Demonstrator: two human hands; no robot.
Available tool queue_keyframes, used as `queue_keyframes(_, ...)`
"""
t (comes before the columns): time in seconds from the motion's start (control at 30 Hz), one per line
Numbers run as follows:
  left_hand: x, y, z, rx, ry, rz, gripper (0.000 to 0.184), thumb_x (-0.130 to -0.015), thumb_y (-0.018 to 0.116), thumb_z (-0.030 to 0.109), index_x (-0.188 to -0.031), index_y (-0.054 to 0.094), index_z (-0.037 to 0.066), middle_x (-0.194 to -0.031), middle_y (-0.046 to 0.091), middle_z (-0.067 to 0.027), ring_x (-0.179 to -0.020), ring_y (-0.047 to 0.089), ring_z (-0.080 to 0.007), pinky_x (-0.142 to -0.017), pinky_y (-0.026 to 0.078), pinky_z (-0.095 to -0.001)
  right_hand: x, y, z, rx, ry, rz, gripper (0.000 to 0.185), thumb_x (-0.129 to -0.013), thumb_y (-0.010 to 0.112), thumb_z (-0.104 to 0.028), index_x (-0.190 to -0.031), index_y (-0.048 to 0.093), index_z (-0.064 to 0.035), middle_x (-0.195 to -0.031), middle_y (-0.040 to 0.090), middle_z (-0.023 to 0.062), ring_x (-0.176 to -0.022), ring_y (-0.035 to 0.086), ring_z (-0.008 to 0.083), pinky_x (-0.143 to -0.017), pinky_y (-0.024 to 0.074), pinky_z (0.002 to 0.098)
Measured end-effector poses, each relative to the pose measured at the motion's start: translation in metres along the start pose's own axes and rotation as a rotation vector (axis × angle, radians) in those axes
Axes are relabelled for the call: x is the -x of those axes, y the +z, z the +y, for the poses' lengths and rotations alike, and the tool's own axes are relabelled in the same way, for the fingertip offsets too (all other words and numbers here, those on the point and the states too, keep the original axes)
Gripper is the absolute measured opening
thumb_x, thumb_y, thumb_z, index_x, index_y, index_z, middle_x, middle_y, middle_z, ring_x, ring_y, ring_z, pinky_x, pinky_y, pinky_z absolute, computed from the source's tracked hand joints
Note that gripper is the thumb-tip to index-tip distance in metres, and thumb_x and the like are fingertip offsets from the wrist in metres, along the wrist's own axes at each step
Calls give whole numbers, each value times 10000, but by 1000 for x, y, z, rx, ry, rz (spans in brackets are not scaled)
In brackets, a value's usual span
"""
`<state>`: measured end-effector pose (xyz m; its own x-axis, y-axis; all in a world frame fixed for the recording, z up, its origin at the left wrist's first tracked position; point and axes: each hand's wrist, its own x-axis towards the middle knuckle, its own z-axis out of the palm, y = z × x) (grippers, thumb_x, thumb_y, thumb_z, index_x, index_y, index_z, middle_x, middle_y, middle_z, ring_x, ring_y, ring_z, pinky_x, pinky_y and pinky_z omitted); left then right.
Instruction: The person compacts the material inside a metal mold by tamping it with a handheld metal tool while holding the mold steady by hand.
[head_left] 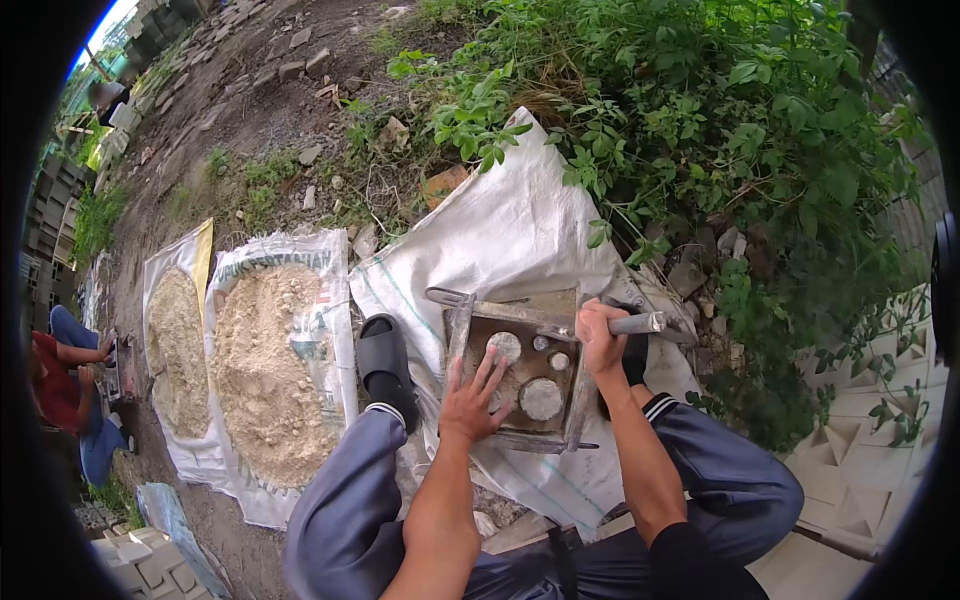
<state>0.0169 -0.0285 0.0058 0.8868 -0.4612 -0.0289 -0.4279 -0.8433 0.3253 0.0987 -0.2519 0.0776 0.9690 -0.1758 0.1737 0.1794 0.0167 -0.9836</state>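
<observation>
Taking the frame (575, 420) as the centre of a clock, it is lying on a white sack (500, 235), which is spreading out towards 12 o'clock. The left hand (474, 405) is reaching over the frame's side at 8 o'clock, holding its fingers spread wide; it is not closing around anything, and its fingertips are overlapping the round pale disc (506, 346) at 11 o'clock. The right hand (599, 338) is closing in a fist around a grey bar (640, 323) at 2 o'clock, and the bar's end is pointing to 3 o'clock. Inside the frame, a larger disc (542, 399) is sitting at 5 o'clock and 2 small discs (559, 361) are sitting near 1 o'clock. Farther off at 9 o'clock, 2 piles of pale powder (270, 385) are resting on sacks, and another person (65, 375) is working beyond them. Green plants (700, 130) are growing at 1 o'clock.
</observation>
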Motion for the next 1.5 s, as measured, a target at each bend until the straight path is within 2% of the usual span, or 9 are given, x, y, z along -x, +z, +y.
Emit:
queue_keyframes(0.13, 0, -2, 0, 25, -34, -52, 859, -827, 625, 456, -1550, 233, 206, -1629, 160, -34, -1266, 520, -162, -1203, 140, -504, 8, -12, -20, -168, 136, 179, 313, -847, 505, -110, -562, 447, 7, -523, 410, 30, -443, 321, 92, -429, 255, 294)
queue_keyframes(0.27, -2, -4, 2, 18, -3, 0, 861, -823, 628, 447, -1549, 236, 199, -1627, 168, -41, -1263, 521, -163, -1204, 135, -505, -4, -13, -6, 72, -66, -235, 284, -813, 510, -42, -547, 423, 7, -509, 434, 34, -478, 352, 120, -458, 278, 310)
queue_keyframes(0.47, -1, 0, 0, 10, -18, 4, 851, -817, 631, 450, -1540, 264, 192, -1619, 190, -50, -1272, 513, -179, -1201, 147, -511, 4, 2, -15, -13, 51, 173, 298, -837, 516, -35, -557, 421, 4, -534, 453, 29, -488, 371, 110, -471, 286, 310)
queue_keyframes(0.67, 0, 1, 0, -16, 6, 50, 825, -832, 608, 459, -1535, 277, 185, -1621, 185, -50, -1257, 522, -195, -1207, 132, -505, -7, -9, -32, -158, 169, 56, 343, -857, 544, -111, -554, 420, -8, -519, 379, -26, -502, 332, 68, -463, 234, 294)
queue_keyframes(0.83, -1, -3, 0, 11, -25, -24, 813, -841, 599, 463, -1535, 278, 185, -1623, 176, -50, -1282, 501, -182, -1208, 125, -506, -1, -22, 1, 173, 94, -379, 288, -834, 601, -111, -618, 459, 19, -546, 387, 81, -516, 357, 177, -537, 308, 345)
queue_keyframes(0.97, -1, -6, 2, 87, -31, -27, 803, -830, 617, 419, -1526, 301, 173, -1610, 220, -56, -1390, 386, -201, -1201, 130, -530, 1, -4, -17, 240, 142, -77, 282, -852, 622, -114, -645, 490, 24, -557, 397, 71, -507, 381, 143, -509, 311, 344)
queue_keyframes(1.07, -1, -6, 1, 78, -19, -24, 797, -828, 619, 416, -1522, 311, 173, -1606, 231, -60, -1393, 383, -202, -1199, 137, -531, 2, -4, -30, -182, 119, 126, 311, -865, 618, -121, -625, 482, 23, -530, 402, 36, -470, 371, 110, -464, 287, 330)
queue_keyframes(1.2, -5, -7, 4, 77, -20, -10, 792, -827, 622, 408, -1519, 319, 171, -1601, 246, -64, -1396, 379, -200, -1196, 143, -532, -4, -16, -19, 66, 36, -117, 371, -882, 587, -103, -553, 440, -15, -504, 385, -34, -452, 295, 66, -438, 217, 287)
queue_keyframes(1.5, -4, -5, 3, 77, -13, -1, 816, -809, 646, 416, -1517, 324, 169, -1600, 245, -62, -1428, 322, -196, -1198, 145, -528, -5, -12, -32, 59, 240, -381, 343, -854, 543, -103, -550, 425, 4, -486, 394, 44, -506, 331, 150, -518, 286, 339)
